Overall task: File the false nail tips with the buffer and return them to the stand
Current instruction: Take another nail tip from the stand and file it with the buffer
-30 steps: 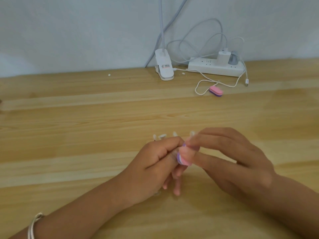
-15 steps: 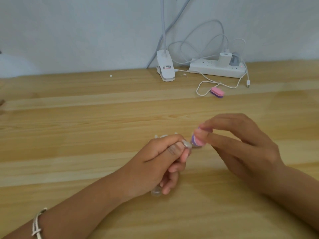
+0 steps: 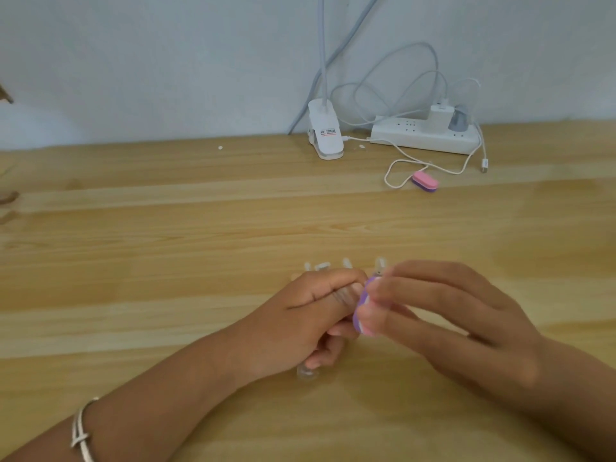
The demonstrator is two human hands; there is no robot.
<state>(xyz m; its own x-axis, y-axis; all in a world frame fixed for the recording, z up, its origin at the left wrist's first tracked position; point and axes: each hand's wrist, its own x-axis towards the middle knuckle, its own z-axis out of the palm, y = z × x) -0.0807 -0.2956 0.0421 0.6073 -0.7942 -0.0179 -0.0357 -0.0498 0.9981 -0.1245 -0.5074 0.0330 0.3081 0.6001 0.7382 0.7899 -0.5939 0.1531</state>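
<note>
the left grip [image 3: 310,323] curls round a clear holder [image 3: 306,373] above the counter [image 3: 166,261]. the right grip [image 3: 450,325] pinches the buffer [image 3: 361,311] against the left fingertips. nail tips [image 3: 346,263] stand just behind. a second buffer [image 3: 425,181] lies near the power strip [image 3: 423,138].

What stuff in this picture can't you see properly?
Head view only:
- Nail tip being filed: hidden between the left hand and the buffer.
- Stand: behind the hands; only some nail tips poke above.
- Clear piece under the left hand: too blurry to identify.
- Right hand: blurred, fingers smeared.
- Lamp: cut off by the top edge above its clip.
- Clip label: too small to read.
</note>
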